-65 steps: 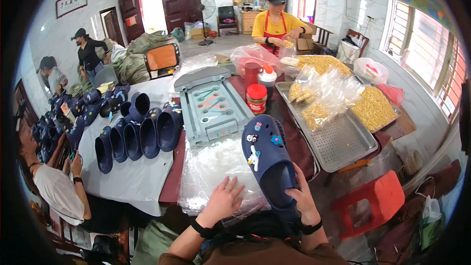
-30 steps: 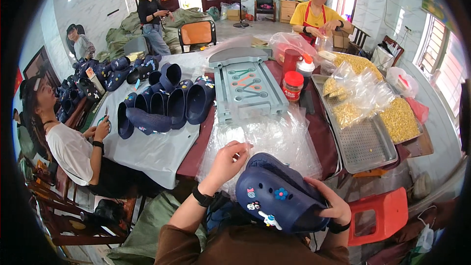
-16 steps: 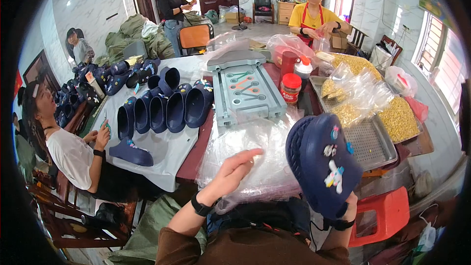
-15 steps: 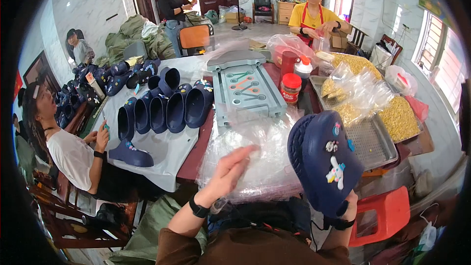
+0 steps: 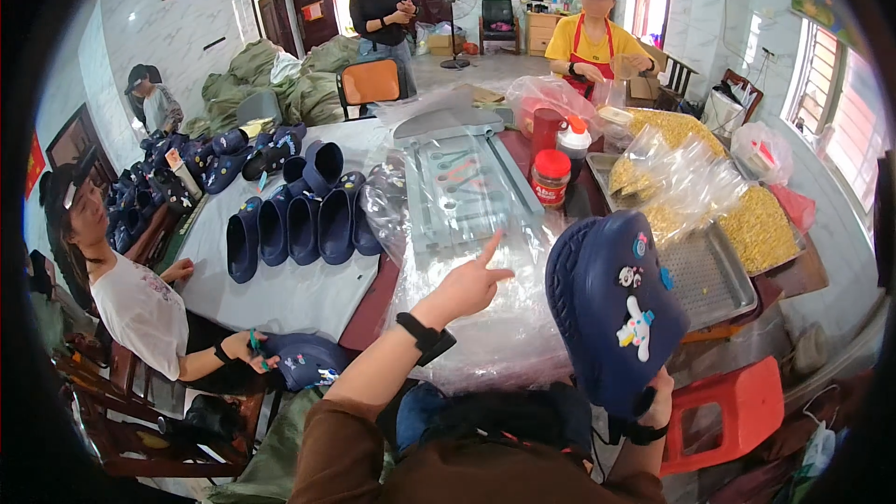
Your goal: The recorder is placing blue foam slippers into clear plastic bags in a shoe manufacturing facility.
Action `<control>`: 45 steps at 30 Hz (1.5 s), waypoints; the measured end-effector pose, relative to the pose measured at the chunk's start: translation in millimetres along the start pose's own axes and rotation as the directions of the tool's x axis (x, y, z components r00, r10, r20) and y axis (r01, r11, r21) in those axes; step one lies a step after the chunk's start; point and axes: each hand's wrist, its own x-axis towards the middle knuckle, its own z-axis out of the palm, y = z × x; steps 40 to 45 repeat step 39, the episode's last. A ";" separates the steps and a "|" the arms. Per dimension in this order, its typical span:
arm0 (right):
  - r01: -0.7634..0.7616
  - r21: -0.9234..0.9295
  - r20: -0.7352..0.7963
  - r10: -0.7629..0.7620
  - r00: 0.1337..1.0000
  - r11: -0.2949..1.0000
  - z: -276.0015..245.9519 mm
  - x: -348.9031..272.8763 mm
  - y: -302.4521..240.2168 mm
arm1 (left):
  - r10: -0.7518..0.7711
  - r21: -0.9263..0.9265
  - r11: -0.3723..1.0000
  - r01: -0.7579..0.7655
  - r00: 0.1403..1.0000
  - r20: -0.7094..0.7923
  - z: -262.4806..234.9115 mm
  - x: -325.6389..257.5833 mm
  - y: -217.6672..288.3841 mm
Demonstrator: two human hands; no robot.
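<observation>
My right hand (image 5: pixel 661 394) grips navy blue clogs (image 5: pixel 609 317) at the lower end, holding them raised above the front right of the table. They look like two clogs pressed together, with cartoon charms on the upper one. My left hand (image 5: pixel 469 282) is over a stack of clear plastic bags (image 5: pixel 504 341), index finger and thumb stretched apart, nothing gripped. Whether its fingertips touch the plastic cannot be made out. A thin sheet of clear plastic (image 5: pixel 387 201) spreads over the grey tool-patterned case (image 5: pixel 467 177) and the nearest standing clog.
Several navy clogs (image 5: pixel 303 224) stand on the white-covered table at left. A co-worker's hand (image 5: pixel 250 347) holds green-handled scissors beside another clog (image 5: pixel 303 359). Red-lidded jars (image 5: pixel 551 173) and a metal tray (image 5: pixel 700 266) with yellow pieces are at right. A red stool (image 5: pixel 728 420) stands below.
My left hand has moved up and right, its fingers spreading. Plastic now covers the case. The co-worker at left has lowered the scissors to the clog. The person at the back has shifted right.
</observation>
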 end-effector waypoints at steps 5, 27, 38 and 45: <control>-0.125 0.071 0.137 0.114 0.984 0.990 -7.6 0.3 7.7 | -0.044 -0.071 0.996 0.059 0.978 0.203 59.7 10.1 -42.6; 0.063 -0.768 0.385 0.380 0.841 0.638 39.5 34.2 1.8 | -0.191 -0.595 0.771 0.226 0.974 0.122 -36.1 -29.6 -4.2; 0.053 -0.774 0.330 0.331 0.884 0.630 43.5 31.1 -7.2 | -0.138 -0.722 0.659 0.211 0.977 0.160 -27.2 -38.8 -1.9; 0.080 -0.788 0.330 0.309 0.892 0.611 39.3 32.6 -4.1 | -0.104 -0.751 0.643 0.146 0.989 0.103 -22.8 -40.7 -6.6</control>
